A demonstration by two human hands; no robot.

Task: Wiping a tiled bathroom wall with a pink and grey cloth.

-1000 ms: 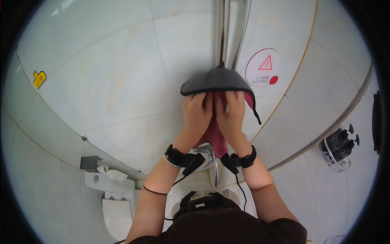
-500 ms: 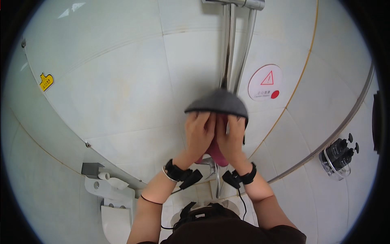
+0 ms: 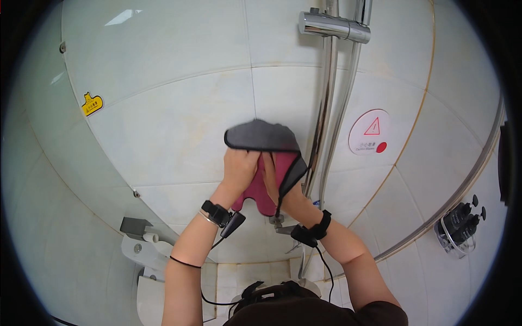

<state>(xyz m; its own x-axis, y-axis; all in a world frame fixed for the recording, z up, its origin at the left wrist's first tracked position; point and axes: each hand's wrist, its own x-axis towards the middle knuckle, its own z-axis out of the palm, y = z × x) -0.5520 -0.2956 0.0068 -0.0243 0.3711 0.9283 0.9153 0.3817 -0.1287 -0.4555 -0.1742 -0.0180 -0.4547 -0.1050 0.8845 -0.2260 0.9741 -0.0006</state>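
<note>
A two-sided cleaning cloth, grey on one face and magenta on the other with black edging, is held up in front of the tiled wall. My left hand is closed on its left part, the fingertips tucked beneath the folded grey top. My right hand grips it nearer the middle, partly covered by a grey corner that drapes over the wrist. The magenta side hangs down between both hands. Whether the cloth touches the wall I cannot tell. Black straps with small devices sit on both wrists.
A chrome shower rail with a bracket rises right of the cloth, a tap below. Right stands a wire rack with dark pump bottles; left, a glass panel, a toilet and a paper holder. A round warning sticker is on the wall.
Both hands and the cloth have shifted left, away from the shower rail. The cloth's right corner now folds down over my right hand. The view has tilted, showing more of the rail bracket.
</note>
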